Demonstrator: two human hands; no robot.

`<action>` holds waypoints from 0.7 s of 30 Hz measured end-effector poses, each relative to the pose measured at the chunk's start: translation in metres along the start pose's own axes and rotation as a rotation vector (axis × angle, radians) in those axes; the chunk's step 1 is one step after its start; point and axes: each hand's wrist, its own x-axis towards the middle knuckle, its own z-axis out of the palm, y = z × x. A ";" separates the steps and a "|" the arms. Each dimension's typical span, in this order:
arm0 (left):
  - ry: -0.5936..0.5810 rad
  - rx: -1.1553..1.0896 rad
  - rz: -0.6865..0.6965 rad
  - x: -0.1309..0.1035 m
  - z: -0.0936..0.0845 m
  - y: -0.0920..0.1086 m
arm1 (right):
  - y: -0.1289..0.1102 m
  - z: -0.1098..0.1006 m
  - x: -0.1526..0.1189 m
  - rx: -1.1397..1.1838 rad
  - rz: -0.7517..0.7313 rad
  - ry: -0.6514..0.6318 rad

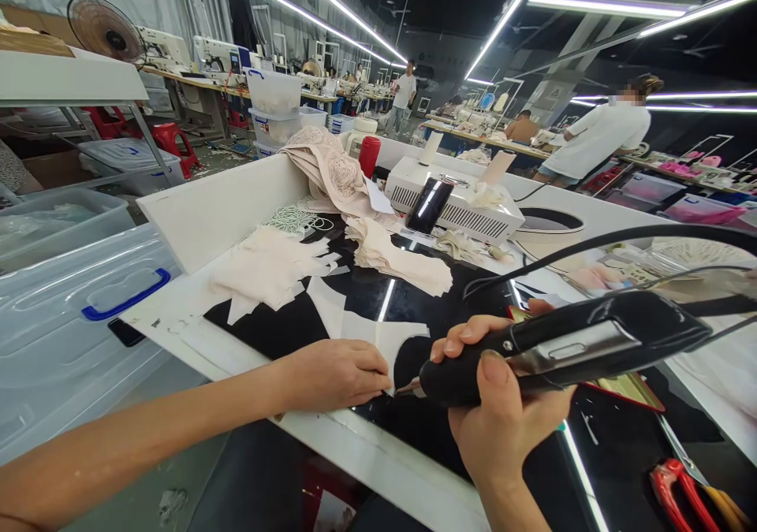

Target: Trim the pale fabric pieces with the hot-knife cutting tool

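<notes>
My right hand (502, 406) is wrapped round a black corded hand tool (568, 351) with a silver side plate and a narrow metal tip. That tip points left and comes close to the lower corner of a thin white cut piece (378, 335) on the black tabletop (408, 429); whether they touch I cannot tell. Fingers pressed together, my left hand (343, 374) pinches this same corner near the table's front edge. Just beyond lie a stack of cream fabric pieces (402, 256) and a looser pale pile (266, 272).
Red-handled scissors (680, 485) lie at the right front. Behind the fabric are a phone (430, 205), a white vented box (455, 197), a red thread cone (369, 156) and draped lace fabric (331, 165). Clear bins (76, 335) stand left. A person (609, 134) is at the right back.
</notes>
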 end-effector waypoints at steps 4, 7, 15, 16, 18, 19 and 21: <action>0.013 -0.016 -0.005 -0.001 0.000 0.000 | 0.000 0.001 0.001 0.013 -0.002 -0.001; 0.018 -0.023 -0.006 -0.002 0.000 0.000 | -0.001 0.002 0.002 0.034 0.015 0.013; 0.002 -0.019 -0.012 0.000 -0.001 0.001 | 0.001 0.003 0.005 0.059 0.003 0.034; -0.001 -0.020 -0.014 0.000 -0.001 0.001 | 0.001 0.003 0.005 0.060 0.005 0.032; -0.005 -0.026 -0.014 0.000 -0.001 0.001 | 0.002 0.003 0.004 0.058 0.008 0.028; -0.006 -0.030 -0.014 0.000 -0.001 0.001 | 0.002 0.004 0.004 0.055 0.011 0.026; -0.003 -0.036 -0.012 0.000 -0.001 0.001 | 0.002 0.004 0.003 0.041 0.021 0.024</action>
